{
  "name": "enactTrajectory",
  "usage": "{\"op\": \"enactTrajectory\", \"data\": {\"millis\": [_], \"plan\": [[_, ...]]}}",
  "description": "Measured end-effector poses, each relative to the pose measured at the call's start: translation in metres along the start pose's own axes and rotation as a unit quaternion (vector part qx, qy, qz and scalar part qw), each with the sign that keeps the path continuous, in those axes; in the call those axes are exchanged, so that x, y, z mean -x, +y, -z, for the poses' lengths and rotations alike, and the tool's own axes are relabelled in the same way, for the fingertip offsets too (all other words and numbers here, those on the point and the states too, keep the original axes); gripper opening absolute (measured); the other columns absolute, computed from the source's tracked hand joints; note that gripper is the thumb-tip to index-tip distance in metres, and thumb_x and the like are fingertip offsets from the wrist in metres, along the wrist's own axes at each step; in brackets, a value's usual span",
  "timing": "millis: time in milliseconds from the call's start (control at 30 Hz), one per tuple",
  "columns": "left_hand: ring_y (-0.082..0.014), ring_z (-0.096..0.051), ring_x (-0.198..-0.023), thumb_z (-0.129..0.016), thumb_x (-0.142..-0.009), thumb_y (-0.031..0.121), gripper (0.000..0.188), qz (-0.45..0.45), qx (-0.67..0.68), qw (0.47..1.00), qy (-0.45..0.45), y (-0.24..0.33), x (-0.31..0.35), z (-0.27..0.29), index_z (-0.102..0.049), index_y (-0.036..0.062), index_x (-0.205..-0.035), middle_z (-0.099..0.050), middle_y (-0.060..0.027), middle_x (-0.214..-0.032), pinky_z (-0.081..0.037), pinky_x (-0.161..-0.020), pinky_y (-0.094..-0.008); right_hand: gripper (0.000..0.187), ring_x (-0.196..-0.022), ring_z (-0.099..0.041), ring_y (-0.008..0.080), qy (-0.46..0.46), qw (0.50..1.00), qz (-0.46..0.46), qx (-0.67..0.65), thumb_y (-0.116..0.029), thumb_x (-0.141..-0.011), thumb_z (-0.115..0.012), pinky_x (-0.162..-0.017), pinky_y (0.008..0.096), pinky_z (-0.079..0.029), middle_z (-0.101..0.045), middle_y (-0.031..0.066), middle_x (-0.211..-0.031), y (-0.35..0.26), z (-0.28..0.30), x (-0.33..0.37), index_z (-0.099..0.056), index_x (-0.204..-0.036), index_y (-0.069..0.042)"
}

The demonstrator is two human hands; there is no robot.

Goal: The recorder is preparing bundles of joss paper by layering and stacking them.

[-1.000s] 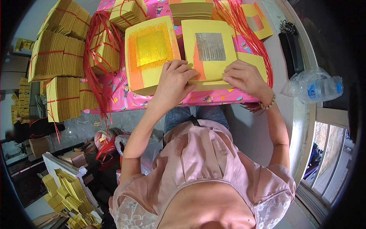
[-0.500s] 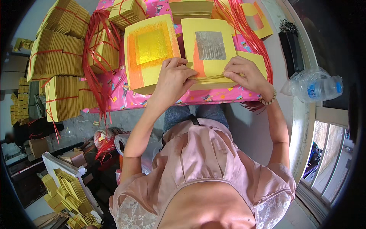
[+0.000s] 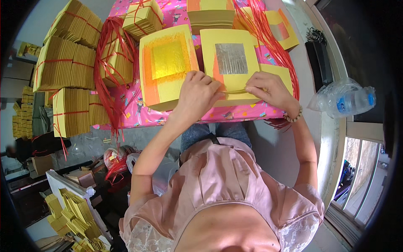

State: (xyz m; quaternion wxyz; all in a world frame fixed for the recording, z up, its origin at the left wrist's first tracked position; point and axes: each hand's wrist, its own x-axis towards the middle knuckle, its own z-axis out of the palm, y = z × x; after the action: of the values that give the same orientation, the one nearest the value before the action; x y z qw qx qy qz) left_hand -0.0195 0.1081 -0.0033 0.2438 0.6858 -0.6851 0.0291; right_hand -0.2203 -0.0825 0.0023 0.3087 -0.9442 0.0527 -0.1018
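Note:
On the table lies a stack of yellow joss paper [image 3: 252,50], its top sheet bearing an orange patch and a silver foil square [image 3: 231,59]. That sheet's near edge is turned up in a narrow fold [image 3: 235,90]. At the left end of the fold my left hand [image 3: 198,93] is closed, fingers curled on the paper. My right hand [image 3: 269,89], a beaded bracelet at its wrist, pinches the right end between thumb and fingers. Just left of this stack is another yellow stack with a gold foil square [image 3: 168,59] on an orange ground.
Tied bundles of folded yellow paper [image 3: 63,63] fill the table's left side. Red plastic strings [image 3: 110,71] hang beside them, and more red strings [image 3: 275,42] run down the right. A bagged plastic bottle [image 3: 350,102] stands at right. Pink patterned cloth [image 3: 147,117] covers the table.
The turned-up edge looks flatter and narrower than before. My left hand has shifted slightly right along the fold, while my right hand keeps its pinch. The whole view has tilted a little.

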Motion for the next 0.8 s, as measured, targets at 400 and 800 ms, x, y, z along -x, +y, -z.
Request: {"op": "enactTrajectory", "data": {"millis": [400, 800], "plan": [[-0.0302, -0.064, -0.091, -0.068, -0.087, 0.017, 0.027, 0.041, 0.022, 0.996, -0.07, -0.011, -0.024, 0.013, -0.062, 0.0065, -0.111, -0.068, -0.014, -0.095, -0.045, -0.09, -0.0435, 0.016, -0.083, -0.064, 0.0311, 0.105, 0.994, -0.012, -0.002, -0.014, -0.093, -0.065, -0.073, 0.0374, -0.05, -0.063, 0.0143, -0.089, -0.001, 0.005, -0.017, -0.062, -0.099, 0.001], [-0.0399, -0.039, -0.134, -0.076, -0.079, 0.032, 0.077, -0.084, -0.044, 0.995, -0.006, -0.019, -0.069, -0.017, -0.042, 0.0064, -0.143, -0.039, -0.0222, -0.148, -0.034, -0.108, -0.0493, 0.025, -0.086, -0.065, 0.0301, 0.117, 0.992, -0.052, -0.01, -0.024, -0.097, -0.06, -0.078, 0.0379, -0.05, -0.066, 0.0147, -0.091, 0.084, 0.036, -0.118, -0.062, -0.1, 0.0]]}}
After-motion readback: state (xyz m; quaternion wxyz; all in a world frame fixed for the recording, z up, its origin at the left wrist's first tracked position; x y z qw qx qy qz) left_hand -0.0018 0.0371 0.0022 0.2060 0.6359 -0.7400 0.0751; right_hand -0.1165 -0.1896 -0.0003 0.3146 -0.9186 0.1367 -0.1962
